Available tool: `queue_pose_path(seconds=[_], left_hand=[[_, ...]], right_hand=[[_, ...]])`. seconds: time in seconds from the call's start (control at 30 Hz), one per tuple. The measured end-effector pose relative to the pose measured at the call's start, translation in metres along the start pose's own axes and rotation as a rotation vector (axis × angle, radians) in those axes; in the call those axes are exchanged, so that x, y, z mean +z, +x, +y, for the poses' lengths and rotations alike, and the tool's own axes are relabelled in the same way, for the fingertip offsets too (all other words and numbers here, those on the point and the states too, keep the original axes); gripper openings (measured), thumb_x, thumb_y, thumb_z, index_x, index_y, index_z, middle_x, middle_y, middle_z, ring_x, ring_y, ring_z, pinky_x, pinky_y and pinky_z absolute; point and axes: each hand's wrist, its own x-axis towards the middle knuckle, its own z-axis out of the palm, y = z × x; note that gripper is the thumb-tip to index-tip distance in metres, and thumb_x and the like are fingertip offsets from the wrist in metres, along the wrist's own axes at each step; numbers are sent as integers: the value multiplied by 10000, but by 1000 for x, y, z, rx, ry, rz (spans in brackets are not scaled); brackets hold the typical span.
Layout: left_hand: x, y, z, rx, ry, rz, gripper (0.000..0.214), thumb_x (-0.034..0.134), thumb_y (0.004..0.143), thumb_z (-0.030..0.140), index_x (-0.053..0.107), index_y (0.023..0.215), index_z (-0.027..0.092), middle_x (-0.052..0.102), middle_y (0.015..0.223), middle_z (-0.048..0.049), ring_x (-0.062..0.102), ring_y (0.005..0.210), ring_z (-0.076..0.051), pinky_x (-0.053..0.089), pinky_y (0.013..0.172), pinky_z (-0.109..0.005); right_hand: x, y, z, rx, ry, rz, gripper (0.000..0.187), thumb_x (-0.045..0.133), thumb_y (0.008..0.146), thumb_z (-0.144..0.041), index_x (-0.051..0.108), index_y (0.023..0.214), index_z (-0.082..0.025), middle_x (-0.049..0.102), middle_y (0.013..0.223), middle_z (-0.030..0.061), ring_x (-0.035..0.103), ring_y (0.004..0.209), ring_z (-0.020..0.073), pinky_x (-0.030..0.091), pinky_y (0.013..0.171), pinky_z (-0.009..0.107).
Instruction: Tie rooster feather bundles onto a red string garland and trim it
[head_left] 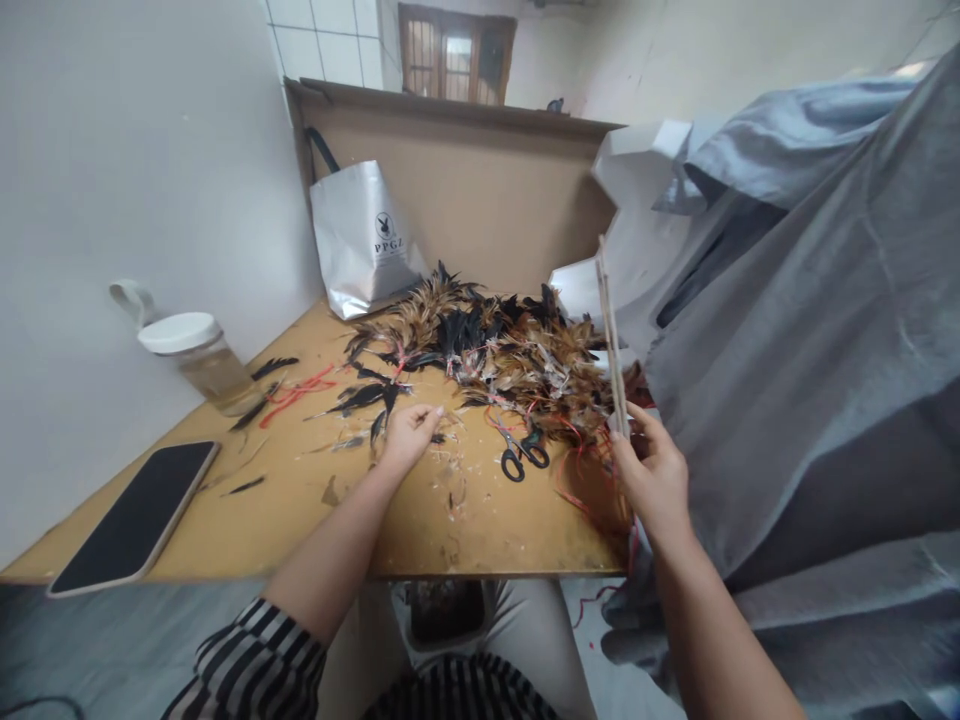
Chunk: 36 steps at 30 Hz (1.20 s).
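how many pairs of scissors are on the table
1: black-handled scissors, by the near edge of the feather pile; others could be hidden under it.

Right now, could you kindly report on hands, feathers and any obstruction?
Right hand gripping thin, light-brown sticks. Left hand near slender black feathers, grip unclear. Brown-and-black feather pile beyond. Black-handled metal scissors between hands, possibly obstructing.

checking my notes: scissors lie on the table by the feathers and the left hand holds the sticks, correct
Wrong hand: the head view shows the right hand holding the sticks. The scissors do lie on the table by the feathers.
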Motion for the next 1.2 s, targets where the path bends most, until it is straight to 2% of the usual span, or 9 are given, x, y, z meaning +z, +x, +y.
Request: queue_pose_path(seconds=[0.1,0.23,0.3,0.4,0.57,0.7,0.93,1.07,1.2], left_hand=[[3,-2,4,-35,-109,-36,324,624,678,466,632,643,144,552,500,9,461,459,-91,367,468,-208],[2,-3,4,-92,-282,-160,360,609,710,493,637,764,139,541,515,25,346,368,-42,260,388,-188],[-1,-1,3,-114,-339,-209,367,588,734,502,614,713,136,484,455,41,296,341,-31,199,368,-186],[-7,3,-2,-175,-437,-167,349,637,702,483,593,696,136,407,401,66,269,331,-26,143,364,-184],[-14,12,-10,-274,-555,-52,349,705,633,429,610,778,126,473,449,47,306,342,-26,155,366,-182],[-20,17,-11,-259,-492,26,341,696,624,431,617,742,122,489,453,34,330,346,-36,172,369,-189],[-38,21,-8,-238,-463,179,388,710,569,397,672,834,115,529,562,27,397,433,-48,279,402,-180],[-61,22,5,-196,-354,212,373,672,603,394,682,855,118,508,495,38,385,399,-59,269,391,-188],[-101,27,34,-109,-82,311,341,651,632,390,694,818,108,491,471,43,341,395,-55,250,404,-195]], right_hand=[[21,-10,-34,120,345,-270,443,560,771,-340,542,1186,-188,612,891,52,532,664,134,447,598,270],[80,-25,-60,274,607,-648,419,617,722,-346,580,1104,-178,569,732,3,419,494,75,362,469,218],[113,-30,-65,327,671,-756,386,638,688,-341,602,1028,-163,542,660,-16,399,477,68,342,459,207],[152,-32,-68,334,723,-852,332,632,672,-347,621,938,-150,519,609,-32,392,474,63,346,470,202],[176,-31,-61,351,717,-884,316,614,690,-403,630,860,-138,566,634,-8,451,511,74,364,504,205],[175,-30,-47,326,601,-842,330,595,714,-444,646,837,-142,572,616,0,446,501,88,352,485,215],[169,-25,-36,190,487,-741,340,540,756,-471,645,826,-155,610,650,15,519,574,134,401,541,244],[171,-26,-31,97,442,-726,316,529,771,-432,659,833,-151,648,733,34,564,657,155,424,620,263],[171,-28,-31,9,369,-722,283,520,787,-376,676,863,-151,675,799,52,589,724,170,429,684,281]])
